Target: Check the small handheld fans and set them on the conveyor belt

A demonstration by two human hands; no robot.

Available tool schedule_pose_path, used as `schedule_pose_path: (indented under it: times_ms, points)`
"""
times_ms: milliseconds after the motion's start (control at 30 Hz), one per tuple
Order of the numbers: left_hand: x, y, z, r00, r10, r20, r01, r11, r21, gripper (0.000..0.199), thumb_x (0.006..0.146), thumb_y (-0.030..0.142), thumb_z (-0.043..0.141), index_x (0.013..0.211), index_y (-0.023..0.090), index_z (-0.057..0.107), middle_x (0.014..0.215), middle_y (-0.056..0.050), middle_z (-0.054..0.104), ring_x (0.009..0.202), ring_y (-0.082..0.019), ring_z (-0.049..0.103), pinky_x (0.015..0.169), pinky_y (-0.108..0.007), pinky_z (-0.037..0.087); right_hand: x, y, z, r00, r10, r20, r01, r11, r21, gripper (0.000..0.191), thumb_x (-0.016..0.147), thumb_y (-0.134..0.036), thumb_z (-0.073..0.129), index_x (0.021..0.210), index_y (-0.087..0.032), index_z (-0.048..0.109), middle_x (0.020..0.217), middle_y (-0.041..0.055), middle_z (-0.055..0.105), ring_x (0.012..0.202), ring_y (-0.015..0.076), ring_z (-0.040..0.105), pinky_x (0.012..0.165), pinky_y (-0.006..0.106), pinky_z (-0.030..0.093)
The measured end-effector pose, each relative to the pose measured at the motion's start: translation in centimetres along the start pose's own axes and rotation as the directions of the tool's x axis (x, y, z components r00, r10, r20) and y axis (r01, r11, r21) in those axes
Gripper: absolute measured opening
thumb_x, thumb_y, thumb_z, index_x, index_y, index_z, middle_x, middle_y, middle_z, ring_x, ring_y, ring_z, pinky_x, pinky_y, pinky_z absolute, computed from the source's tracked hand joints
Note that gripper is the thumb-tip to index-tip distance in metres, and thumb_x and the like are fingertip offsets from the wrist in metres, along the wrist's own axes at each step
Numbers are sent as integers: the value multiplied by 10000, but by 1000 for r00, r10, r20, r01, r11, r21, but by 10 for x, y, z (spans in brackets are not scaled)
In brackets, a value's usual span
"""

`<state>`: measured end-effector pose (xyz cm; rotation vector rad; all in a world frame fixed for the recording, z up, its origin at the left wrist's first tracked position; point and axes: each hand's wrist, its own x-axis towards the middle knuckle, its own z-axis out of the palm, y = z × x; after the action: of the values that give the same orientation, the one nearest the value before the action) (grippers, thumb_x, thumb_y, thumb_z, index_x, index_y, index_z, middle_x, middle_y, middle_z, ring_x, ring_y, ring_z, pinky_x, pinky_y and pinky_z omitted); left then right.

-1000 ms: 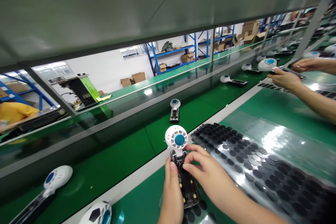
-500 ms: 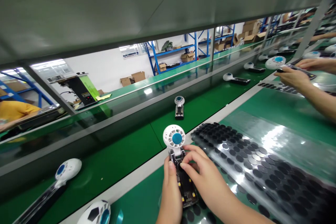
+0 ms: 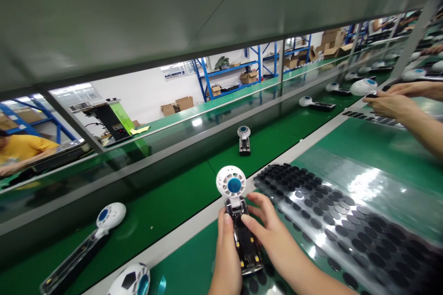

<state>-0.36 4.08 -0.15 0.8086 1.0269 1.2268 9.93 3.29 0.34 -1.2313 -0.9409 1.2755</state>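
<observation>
The left hand (image 3: 226, 251) and right hand (image 3: 273, 228) both held one white-headed device (image 3: 247, 244) over the green bench (image 3: 183, 258), beside countless black discs (image 3: 349, 219). At least four similar units (image 3: 244, 142) lay on the belt (image 3: 180, 193), shifted rightward since the earlier frame.

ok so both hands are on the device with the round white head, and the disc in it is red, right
The head view shows the disc is blue, not red; the left hand and right hand are both on the device.
</observation>
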Motion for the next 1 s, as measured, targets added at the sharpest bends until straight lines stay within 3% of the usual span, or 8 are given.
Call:
schedule_pose_path:
  times_ms: [133,367,467,633,733,833,933,1000]
  points:
    - [4,-9,4,996,-88,-18,87,994,-70,517,641,412,670,1089,231,485,777,-55,657,708,-242,650,628,-325,503,6,11,-2,997,71,-7,-69,984,166,473,821,-590,321,1156,-257,300,1258,119,455,1067,228,547,668,282,510]
    - [2,14,4,999,-11,-34,7,994,-109,321,694,344,591,957,202,473,682,-17,644,656,-190,639,534,-236,453,5,14,-4,998,-56,32,58,996,-63,306,822,-459,415,1030,-239,459,1122,65,539,1080,221,505,950,385,351]
    - [11,33,-6,985,77,-151,-67,995,72,248,734,388,513,891,204,458,628,-10,637,580,-183,632,488,-239,441,0,7,-4,985,-112,129,133,976,-173,107,787,-286,464,809,-229,552,961,26,584,997,208,524,936,360,340]
    - [63,61,-29,950,175,-258,-66,922,382,295,771,403,474,962,179,466,704,-68,662,654,-215,649,570,-310,484,-2,2,-6,935,-154,318,279,874,-398,179,745,-125,377,648,-223,492,945,24,575,954,176,535,868,310,388]
    - [100,90,-53,909,278,-310,-35,793,609,417,816,421,450,1129,146,449,1011,-143,620,916,-250,602,778,-402,452,-1,5,-6,933,-160,322,300,842,-449,177,724,-100,361,674,-227,474,943,23,579,941,169,542,861,307,396]
    - [115,128,-94,832,444,-333,18,579,815,466,834,360,474,1251,178,376,1303,-118,412,1178,-276,392,956,-501,290,-1,4,-6,928,-168,332,324,804,-499,178,743,-106,353,713,-231,476,970,20,574,963,160,539,876,294,394]
    - [107,160,-145,794,482,-369,173,402,899,386,817,310,517,1172,171,459,1314,-97,383,1212,-287,321,974,-527,236,-4,-2,-8,898,-179,402,398,718,-571,190,774,-120,365,764,-234,516,1051,26,552,997,165,528,873,294,399]
    - [98,172,-178,818,400,-413,291,330,898,256,783,287,573,989,136,563,1140,-87,528,1085,-260,457,915,-499,327,-8,-7,-10,867,-172,467,464,621,-632,221,774,-108,376,775,-236,556,1029,25,563,963,175,537,833,299,415]
